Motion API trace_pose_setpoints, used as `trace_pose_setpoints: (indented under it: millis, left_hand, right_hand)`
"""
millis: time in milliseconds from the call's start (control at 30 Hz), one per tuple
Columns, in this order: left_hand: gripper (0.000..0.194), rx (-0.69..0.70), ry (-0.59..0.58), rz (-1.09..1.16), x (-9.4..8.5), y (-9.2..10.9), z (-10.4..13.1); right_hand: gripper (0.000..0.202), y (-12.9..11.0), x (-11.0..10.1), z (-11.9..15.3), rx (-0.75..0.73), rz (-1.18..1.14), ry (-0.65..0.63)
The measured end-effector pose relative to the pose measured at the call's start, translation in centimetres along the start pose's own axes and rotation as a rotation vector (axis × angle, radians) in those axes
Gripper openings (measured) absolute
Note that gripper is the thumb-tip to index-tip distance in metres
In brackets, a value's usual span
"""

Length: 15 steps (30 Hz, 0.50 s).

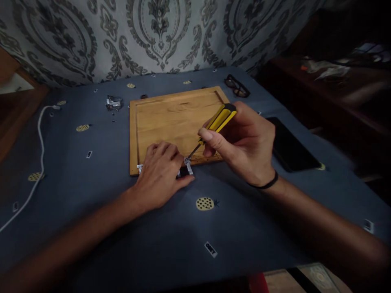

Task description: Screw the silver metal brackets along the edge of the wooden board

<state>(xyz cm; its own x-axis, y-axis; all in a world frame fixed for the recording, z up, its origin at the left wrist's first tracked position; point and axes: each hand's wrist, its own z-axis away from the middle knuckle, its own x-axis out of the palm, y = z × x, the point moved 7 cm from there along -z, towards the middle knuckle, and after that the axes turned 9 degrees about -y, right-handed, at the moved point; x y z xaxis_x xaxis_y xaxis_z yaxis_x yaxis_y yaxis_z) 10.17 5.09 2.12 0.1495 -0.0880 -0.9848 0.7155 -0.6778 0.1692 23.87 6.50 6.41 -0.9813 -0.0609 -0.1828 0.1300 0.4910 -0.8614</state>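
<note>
A wooden board [171, 118] with a raised border lies flat on the blue cloth. At its near edge sits a silver metal fitting with a black part [184, 171], mostly covered by my left hand [160, 171]. The fingers of that hand are bent over the fitting and the board edge, with the thumb along the near side. My right hand [244, 142] grips a screwdriver [220, 119] by its yellow and black handle. The screwdriver slants down to the left, its tip at the right end of the fitting, beside my left fingers.
Another silver metal piece [114, 102] and small screws [114, 120] lie left of the board. Eyeglasses [236, 86] rest at the back right, a black phone [291, 144] to the right. A white cable [39, 138] runs along the left. Patterned fabric [159, 36] hangs behind.
</note>
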Motion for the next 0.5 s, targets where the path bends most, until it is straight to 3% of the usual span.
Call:
trace_pose_setpoints:
  millis: [367,500]
  left_hand:
    - [0.035,-0.002,0.009,-0.015,-0.05,-0.05,0.07]
    - [0.036,0.000,0.000,-0.024,0.01,-0.01,0.02]
  right_hand:
    - [0.034,0.29,0.34,0.05,-0.001,0.017,-0.038]
    - [0.026,0.01,0.51,0.03,0.030,0.041,-0.128]
